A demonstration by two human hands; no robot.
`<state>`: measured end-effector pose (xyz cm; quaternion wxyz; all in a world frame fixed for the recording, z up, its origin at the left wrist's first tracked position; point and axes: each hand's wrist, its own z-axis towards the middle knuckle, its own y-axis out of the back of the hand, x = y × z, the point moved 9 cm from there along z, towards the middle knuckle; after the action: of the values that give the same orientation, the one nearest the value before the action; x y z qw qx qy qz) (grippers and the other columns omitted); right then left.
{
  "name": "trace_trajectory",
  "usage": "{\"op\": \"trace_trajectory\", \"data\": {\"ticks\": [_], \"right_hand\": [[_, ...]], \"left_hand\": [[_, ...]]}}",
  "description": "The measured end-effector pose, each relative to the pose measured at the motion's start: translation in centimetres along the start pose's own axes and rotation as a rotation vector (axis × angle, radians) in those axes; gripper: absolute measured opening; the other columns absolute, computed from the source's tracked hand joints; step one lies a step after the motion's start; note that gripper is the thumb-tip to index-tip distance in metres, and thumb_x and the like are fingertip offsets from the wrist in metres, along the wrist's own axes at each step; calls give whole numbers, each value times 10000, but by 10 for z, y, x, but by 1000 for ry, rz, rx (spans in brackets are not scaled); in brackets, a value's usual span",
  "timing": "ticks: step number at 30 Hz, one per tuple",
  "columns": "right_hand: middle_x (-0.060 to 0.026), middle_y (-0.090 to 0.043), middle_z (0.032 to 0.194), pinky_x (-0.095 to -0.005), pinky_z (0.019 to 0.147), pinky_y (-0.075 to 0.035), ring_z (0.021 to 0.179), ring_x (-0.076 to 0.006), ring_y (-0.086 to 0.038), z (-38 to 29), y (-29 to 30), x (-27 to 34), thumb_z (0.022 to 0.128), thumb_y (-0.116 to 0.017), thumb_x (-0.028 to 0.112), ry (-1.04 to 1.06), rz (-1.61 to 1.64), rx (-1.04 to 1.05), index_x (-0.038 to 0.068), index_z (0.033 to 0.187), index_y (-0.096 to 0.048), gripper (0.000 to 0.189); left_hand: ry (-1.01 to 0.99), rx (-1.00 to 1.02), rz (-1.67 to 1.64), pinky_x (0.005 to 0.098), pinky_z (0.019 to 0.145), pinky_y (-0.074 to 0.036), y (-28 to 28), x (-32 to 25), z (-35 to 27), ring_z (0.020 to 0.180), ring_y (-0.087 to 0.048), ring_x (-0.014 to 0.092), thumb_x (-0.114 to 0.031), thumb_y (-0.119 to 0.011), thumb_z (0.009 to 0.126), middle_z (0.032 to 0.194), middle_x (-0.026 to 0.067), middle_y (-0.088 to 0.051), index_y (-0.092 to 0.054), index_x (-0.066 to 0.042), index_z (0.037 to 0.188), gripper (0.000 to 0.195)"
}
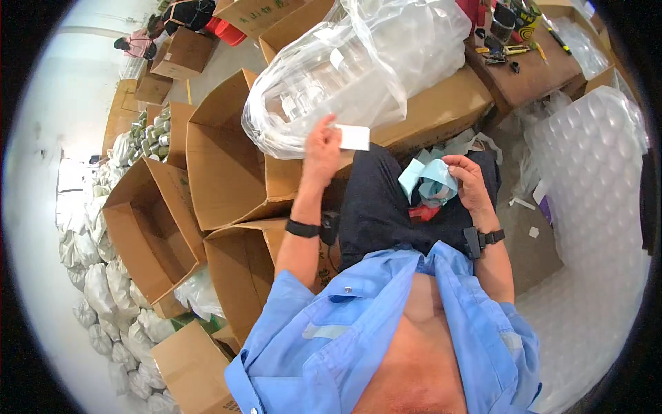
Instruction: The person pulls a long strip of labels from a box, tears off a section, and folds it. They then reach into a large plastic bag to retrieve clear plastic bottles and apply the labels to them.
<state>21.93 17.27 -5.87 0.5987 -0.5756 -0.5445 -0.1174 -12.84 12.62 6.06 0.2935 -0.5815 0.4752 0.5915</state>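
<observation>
A blank-looking white label or small card (356, 137) is held in the fingers of my left hand (323, 147), at the near edge of a large clear plastic bag (382, 88). Inside the bag lie several clear plastic containers (305, 98), partly blurred by its film. My right hand (468, 181) grips a curled pale blue paper strip (439, 178) above my lap. Something red (424, 212) shows below the strip, mostly hidden. The bag rests on a cardboard box (434, 111).
Open cardboard boxes (227, 155) stand at my left, with white sacks (101, 290) beyond. Bubble wrap (584, 207) hangs at my right. Tools, including a marker (559, 41), lie on a brown surface (548, 67). Two people (189, 15) are in the far background.
</observation>
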Motion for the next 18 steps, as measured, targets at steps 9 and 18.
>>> {"op": "trace_trajectory", "data": {"ticks": [9,18], "right_hand": [[-47,-735,1029,-273,837,-533,901,-121,-671,5,-5,-14,937,-643,85,-47,-48,30,-3,1191,-701,275],[-46,-733,1024,-272,837,-531,900,-117,-671,5,0,-12,940,-640,99,-57,-52,16,-7,1198,-695,284]], "left_hand": [[-309,-196,203,283,897,-544,84,-100,74,1043,-669,160,23,-486,999,1326,163,-671,-392,38,1509,519],[-117,-261,147,394,982,-550,147,-68,105,1174,-656,284,49,-470,958,1412,219,-593,-315,24,1554,616]]}}
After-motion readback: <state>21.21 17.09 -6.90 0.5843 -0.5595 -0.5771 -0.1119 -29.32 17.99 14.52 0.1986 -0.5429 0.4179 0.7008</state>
